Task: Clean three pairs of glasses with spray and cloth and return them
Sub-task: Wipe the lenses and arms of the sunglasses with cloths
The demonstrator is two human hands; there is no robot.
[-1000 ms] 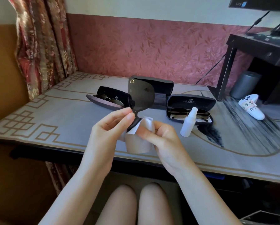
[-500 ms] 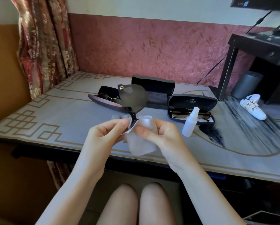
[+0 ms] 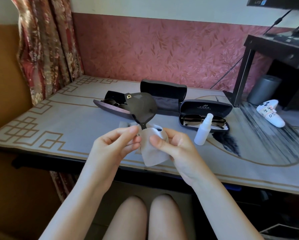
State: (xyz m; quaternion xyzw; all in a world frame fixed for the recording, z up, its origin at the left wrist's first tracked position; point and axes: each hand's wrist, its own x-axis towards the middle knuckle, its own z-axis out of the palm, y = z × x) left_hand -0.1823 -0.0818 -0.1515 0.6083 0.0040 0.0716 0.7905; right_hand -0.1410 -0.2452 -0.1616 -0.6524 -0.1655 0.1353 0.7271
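Over table (image 3: 67,129), right hand (image 3: 173,149) around cloth (image 3: 154,155).

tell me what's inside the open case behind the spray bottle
A pair of dark-lensed glasses lies in the case. The spray bottle in front covers part of one lens and the case floor there.

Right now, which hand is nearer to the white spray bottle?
Right. The right hand, gripping the cloth, is just left of the spray bottle; the left hand, pinching the sunglasses, is farther left, beyond the cloth.
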